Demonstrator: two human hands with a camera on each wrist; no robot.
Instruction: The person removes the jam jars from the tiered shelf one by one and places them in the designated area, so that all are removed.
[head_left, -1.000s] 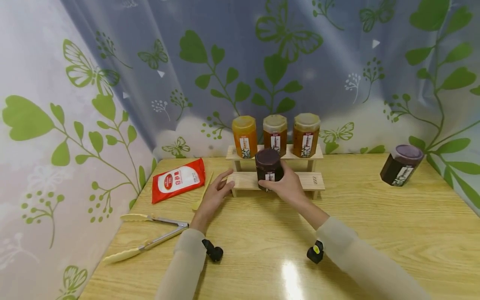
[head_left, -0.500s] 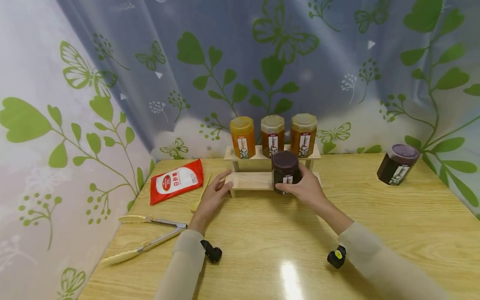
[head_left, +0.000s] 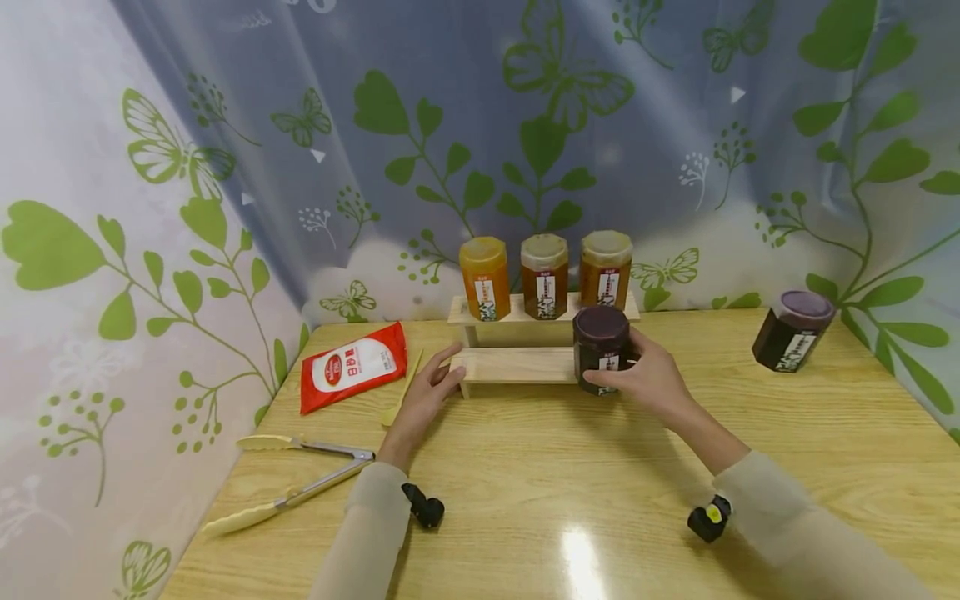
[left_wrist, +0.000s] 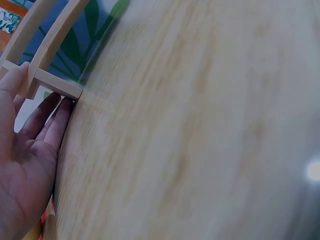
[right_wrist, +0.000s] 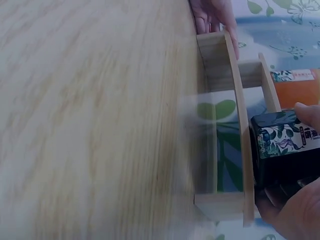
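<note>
Grips a dark jar (head_left: pixel 600 346) in the right hand (head_left: pixel 658 385), thumb pressed over the lower part of its white label, the other fingers curled round its right side. Holds it upright at the right end of the lower shelf of a two-step wooden rack (head_left: pixel 517 365); hard to tell whether with the base fully on the plank. With the left hand (head_left: pixel 425 398), touches the left end of the rack, fingers loosely extended against the wood.

Just behind, upright in a row on the upper shelf: an orange jar (head_left: pixel 484 279) at the left, a red-labelled amber jar (head_left: pixel 545 277) in the middle, and a second amber one (head_left: pixel 606 271) at the right, with its lower edge hidden behind the dark lid.

Left of the rack, flat on the table (head_left: pixel 495 508): a pale yellow utensil (head_left: pixel 391 415) just beside the left hand, then a red-and-white packet (head_left: pixel 354 367). Nearer, splayed tongs (head_left: pixel 325 481) with pale yellow tips, hinge toward the left wrist. Well apart at the far right, also on the table: a purple-lidded jar (head_left: pixel 793 331). At the cuffs of beige sleeves (head_left: pixel 367 521), small black cameras (head_left: pixel 429 508). Behind everything, a curtain (head_left: pixel 465 117) in blue and white, printed with green leaves and butterflies.
</note>
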